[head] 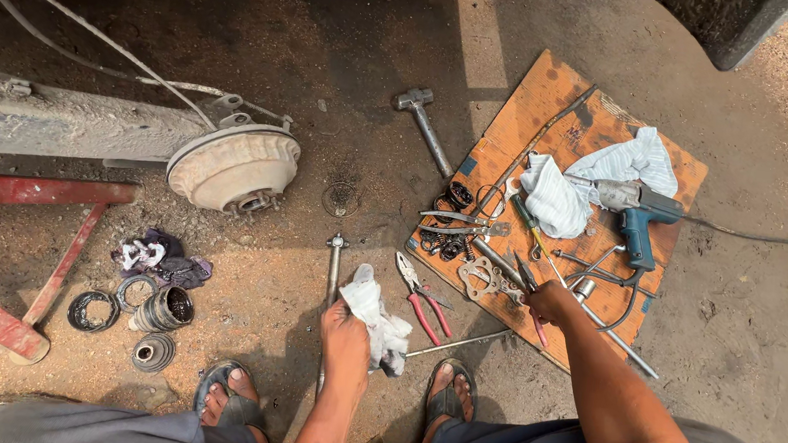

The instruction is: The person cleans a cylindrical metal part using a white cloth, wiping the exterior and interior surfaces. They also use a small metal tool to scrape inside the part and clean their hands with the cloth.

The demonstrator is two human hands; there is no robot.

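Note:
My left hand is closed around a crumpled white rag low in the middle of the head view, next to a long metal bar lying on the dirt. My right hand rests on a brown cardboard sheet, its fingers closed on a red-handled tool next to a flat metal gasket. Red-handled pliers lie between the two hands.
A dusty brake drum on an axle sits at left, above a red jack stand. Rubber boots and rings lie on the dirt. The cardboard holds a blue power drill, a striped cloth and springs. A hammer lies above.

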